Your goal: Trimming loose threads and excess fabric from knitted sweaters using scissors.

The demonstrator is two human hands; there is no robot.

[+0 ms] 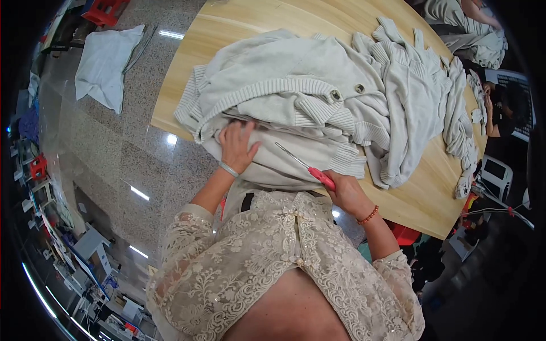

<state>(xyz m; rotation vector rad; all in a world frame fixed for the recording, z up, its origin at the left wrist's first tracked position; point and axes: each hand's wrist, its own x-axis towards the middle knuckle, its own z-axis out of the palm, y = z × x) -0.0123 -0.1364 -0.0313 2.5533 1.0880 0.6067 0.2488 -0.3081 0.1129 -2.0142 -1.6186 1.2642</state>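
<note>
A heap of cream knitted cardigans with ribbed edges and dark buttons lies on the table in front of me; the nearest cardigan [284,79] is bunched up at the near edge. My left hand [238,146] lies on its lower fabric just below the ribbed band, fingers spread and slightly blurred, with the fingertips partly in the folds' shadow. In my right hand [347,194] is a slim tool [322,178] with a pinkish-red handle and a long thin metal shaft. Its shaft points up and left over the cloth; I cannot make out the tip's shape.
More cream knitwear [412,102] is piled along the right of the wooden table [424,210]. Another person [503,108] is at the right side. On the speckled floor at left lies a white cloth sack [105,65], near a red stool [105,11].
</note>
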